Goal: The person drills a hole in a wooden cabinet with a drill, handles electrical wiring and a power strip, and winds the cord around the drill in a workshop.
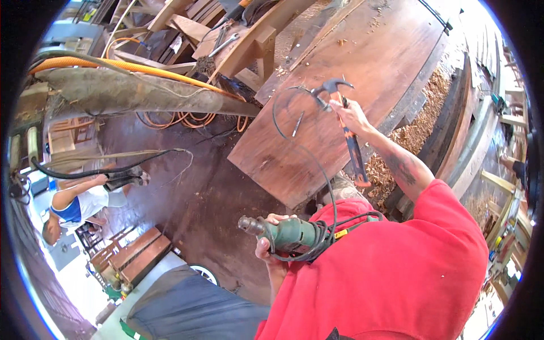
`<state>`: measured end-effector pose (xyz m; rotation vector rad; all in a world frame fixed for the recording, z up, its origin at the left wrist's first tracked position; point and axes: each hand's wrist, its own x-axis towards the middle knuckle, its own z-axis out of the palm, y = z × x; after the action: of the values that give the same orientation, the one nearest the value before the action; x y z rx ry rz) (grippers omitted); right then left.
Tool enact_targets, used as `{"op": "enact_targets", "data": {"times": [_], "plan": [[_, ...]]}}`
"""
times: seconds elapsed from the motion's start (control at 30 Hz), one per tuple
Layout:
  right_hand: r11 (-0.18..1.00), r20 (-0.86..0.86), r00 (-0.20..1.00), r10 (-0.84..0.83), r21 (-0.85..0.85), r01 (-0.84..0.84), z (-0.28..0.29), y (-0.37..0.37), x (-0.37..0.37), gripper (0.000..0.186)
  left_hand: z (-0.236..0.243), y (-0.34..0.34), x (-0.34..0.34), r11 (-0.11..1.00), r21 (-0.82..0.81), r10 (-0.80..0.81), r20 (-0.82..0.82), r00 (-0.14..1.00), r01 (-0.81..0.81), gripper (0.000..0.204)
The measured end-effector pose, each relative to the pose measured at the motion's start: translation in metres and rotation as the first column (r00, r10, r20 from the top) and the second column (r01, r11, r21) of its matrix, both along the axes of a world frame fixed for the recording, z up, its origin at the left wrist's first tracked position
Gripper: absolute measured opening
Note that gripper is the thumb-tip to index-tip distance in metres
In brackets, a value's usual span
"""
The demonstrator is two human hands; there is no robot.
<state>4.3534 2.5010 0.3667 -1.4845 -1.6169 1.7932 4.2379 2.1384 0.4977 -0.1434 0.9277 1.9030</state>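
My right hand (352, 117) is closed around a claw hammer (352, 148) close below its dark head, over a reddish-brown wooden slab (266, 153). The orange and black handle hangs down toward my red sleeve. My left hand (268, 245) grips a green corded power drill (294, 235) in front of my red shirt. Its chuck points left, and its dark cord (320, 164) is bundled around the body, with a loop running up toward the hammer head. A slender metallic rod (298, 123) lies on the slab; I cannot tell whether it is a drill bit.
Wood shavings (425, 113) heap along the slab's right side, beside long planks (470, 136). Stacked timber and a wrench (225, 44) lie at the upper left. An orange hose (130, 67) crosses a heavy beam (153, 90). Another person (85, 201) is at the far left.
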Motion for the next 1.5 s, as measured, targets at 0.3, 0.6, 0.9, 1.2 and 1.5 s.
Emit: {"op": "enact_targets", "data": {"times": [0.3, 0.6, 0.9, 1.2, 1.5], "plan": [[0.997, 0.227, 0.973, 0.039, 0.05, -0.051, -0.044, 0.038, -0.029, 0.06, 0.015, -0.073, -0.016, 0.971, 0.146, 0.219, -0.221, 0.95, -0.19, 0.058], [0.697, 0.779, 0.609, 0.148, 0.354, -0.623, -0.058, 0.06, 0.0, 0.043, 0.028, -0.103, 0.007, 0.923, 0.134, 0.382, -0.196, 0.903, -0.361, 0.058], [0.408, 0.652, 0.588, 0.479, 0.429, -0.806, -0.024, -0.042, -0.046, 0.032, -0.005, -0.125, -0.037, 0.905, 0.387, 0.25, -0.153, 0.956, -0.174, 0.059], [0.425, 0.439, 0.893, 0.097, 0.793, -0.436, 0.022, -0.106, -0.066, 0.024, -0.024, -0.216, -0.09, 0.791, 0.563, 0.319, -0.042, 0.947, -0.241, 0.057], [0.51, 0.39, 0.761, 0.518, 0.573, -0.641, 0.018, -0.295, -0.166, 0.034, -0.048, -0.321, -0.123, 0.806, 0.361, 0.488, 0.042, 0.872, -0.469, 0.055]]}}
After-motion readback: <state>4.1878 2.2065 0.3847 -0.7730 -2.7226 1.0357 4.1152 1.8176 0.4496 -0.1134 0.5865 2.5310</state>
